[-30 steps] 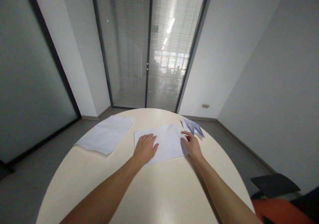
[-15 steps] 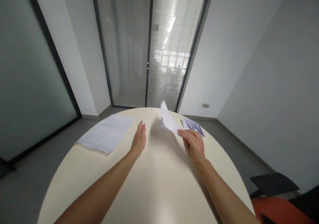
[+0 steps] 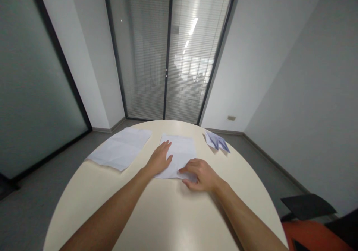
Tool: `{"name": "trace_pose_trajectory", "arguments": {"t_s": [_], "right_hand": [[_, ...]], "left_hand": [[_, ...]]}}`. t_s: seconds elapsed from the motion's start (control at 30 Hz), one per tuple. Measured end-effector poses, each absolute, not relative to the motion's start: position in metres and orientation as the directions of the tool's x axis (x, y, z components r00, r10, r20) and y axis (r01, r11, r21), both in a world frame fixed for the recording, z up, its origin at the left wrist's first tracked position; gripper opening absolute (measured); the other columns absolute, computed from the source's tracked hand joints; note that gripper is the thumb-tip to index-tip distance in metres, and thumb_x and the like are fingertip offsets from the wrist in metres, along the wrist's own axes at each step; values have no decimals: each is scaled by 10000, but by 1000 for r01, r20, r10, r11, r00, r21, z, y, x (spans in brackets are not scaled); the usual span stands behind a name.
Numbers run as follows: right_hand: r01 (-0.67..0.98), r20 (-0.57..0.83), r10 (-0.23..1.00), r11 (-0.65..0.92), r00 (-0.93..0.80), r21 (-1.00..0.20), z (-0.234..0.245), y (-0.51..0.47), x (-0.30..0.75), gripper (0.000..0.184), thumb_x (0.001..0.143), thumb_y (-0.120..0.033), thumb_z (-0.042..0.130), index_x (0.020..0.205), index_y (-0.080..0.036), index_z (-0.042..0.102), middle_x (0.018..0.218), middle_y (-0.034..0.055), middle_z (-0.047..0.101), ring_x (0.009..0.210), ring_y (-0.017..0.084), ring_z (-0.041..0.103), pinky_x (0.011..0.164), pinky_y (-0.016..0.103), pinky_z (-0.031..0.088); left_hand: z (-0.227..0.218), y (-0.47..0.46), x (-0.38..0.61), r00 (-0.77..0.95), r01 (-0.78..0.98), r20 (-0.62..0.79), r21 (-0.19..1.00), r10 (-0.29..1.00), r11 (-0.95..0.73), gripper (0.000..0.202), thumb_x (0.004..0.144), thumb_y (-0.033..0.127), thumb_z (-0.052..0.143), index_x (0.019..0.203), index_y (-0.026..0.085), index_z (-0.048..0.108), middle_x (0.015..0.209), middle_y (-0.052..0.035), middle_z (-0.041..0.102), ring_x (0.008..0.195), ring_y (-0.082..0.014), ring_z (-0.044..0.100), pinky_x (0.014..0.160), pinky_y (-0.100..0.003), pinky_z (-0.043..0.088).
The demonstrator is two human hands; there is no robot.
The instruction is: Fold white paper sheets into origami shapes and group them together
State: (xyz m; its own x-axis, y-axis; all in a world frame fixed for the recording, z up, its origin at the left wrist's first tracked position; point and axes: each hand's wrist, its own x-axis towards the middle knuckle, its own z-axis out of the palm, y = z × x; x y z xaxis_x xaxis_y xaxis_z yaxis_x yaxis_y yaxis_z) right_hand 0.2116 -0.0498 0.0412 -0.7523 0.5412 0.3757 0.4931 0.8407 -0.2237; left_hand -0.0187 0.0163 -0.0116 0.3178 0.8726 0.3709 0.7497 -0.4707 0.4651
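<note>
A white sheet of paper [image 3: 181, 146] lies flat on the round cream table [image 3: 167, 213] in front of me. My left hand [image 3: 160, 159] rests on the sheet's left side, fingers stretched out. Over the lower right corner is my right hand [image 3: 200, 174], its thumb and index finger apart near the sheet's front edge. No paper shows gripped between those fingers. Parts of the sheet's left and right edges are hidden beneath the hands.
Left of the hands lies a larger creased white sheet [image 3: 123, 146]. A folded paper piece [image 3: 217, 142], shaded bluish, stands near the table's far right edge. A chair with a red seat [image 3: 313, 234] and black back is at the lower right.
The sheet, raised and held by my right hand before, now lies flat at the table's middle. My right hand has let go and come nearer; my left hand has moved onto the sheet.
</note>
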Motion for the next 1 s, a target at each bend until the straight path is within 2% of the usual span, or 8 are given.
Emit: {"name": "trace_pose_trajectory", "arguments": {"t_s": [0.13,0.23,0.37,0.57,0.67,0.83,0.93,1.0], "right_hand": [[615,403,668,740,-626,-272,42,-48,213,325,984,-367,450,1070,-225,729,936,74,758,856,204,691,834,340,511],[684,404,762,640,-505,-350,35,-42,218,367,1019,-394,404,1218,-242,671,1146,78,724,1061,215,660,963,368,490],[701,301,801,598,-518,-388,17,-32,225,538,1019,-480,381,1472,-201,458,1482,102,509,1385,243,444,1153,437,352],[772,187,836,549,-516,-321,-4,-17,235,612,1008,-556,341,1474,-180,468,1560,104,392,1467,261,311,1209,459,238],[853,137,903,429,-407,-297,-8,-11,240,633,1011,-563,307,1496,-177,434,1575,106,363,1478,285,280,1202,487,228],[865,196,894,442,-404,-236,-2,-14,239,601,952,-532,479,1416,-153,522,1484,154,488,1392,314,408,1154,484,298],[801,269,832,546,-485,-245,8,-23,229,460,901,-453,576,1248,-154,626,1288,153,626,1225,284,548,1082,432,391],[751,282,798,600,-533,-276,11,-28,222,431,903,-418,567,1245,-158,612,1262,145,637,1197,264,565,1061,409,414]], "left_hand": [[-13,0,-16,523,781,178,292,833,-553,653,932,431,458,1526,195,325,1622,-109,260,1512,-287,175,1216,-503,163],[-5,-9,-12,578,764,154,242,802,-598,630,910,497,484,1475,227,417,1576,-111,366,1473,-304,285,1206,-522,172],[4,-18,-4,629,711,237,209,740,-672,541,861,480,558,1326,203,559,1437,-134,527,1389,-288,418,1210,-461,197],[-3,-24,1,682,684,137,228,718,-693,649,911,474,479,1494,215,359,1620,-108,267,1502,-316,196,1200,-508,199],[-1,-26,2,706,670,144,182,693,-720,666,897,509,518,1480,216,380,1595,-122,318,1475,-338,253,1182,-513,232],[10,-31,13,666,695,286,100,689,-712,336,926,408,515,1145,170,607,1219,-142,622,1185,-301,544,1070,-468,376],[10,-31,18,590,734,335,155,734,-661,196,913,311,512,1008,170,609,1031,-107,649,1047,-263,589,993,-420,434],[6,-29,17,563,735,337,213,754,-644,214,873,272,539,1049,165,600,1078,-104,653,1080,-254,585,999,-396,437]]}}
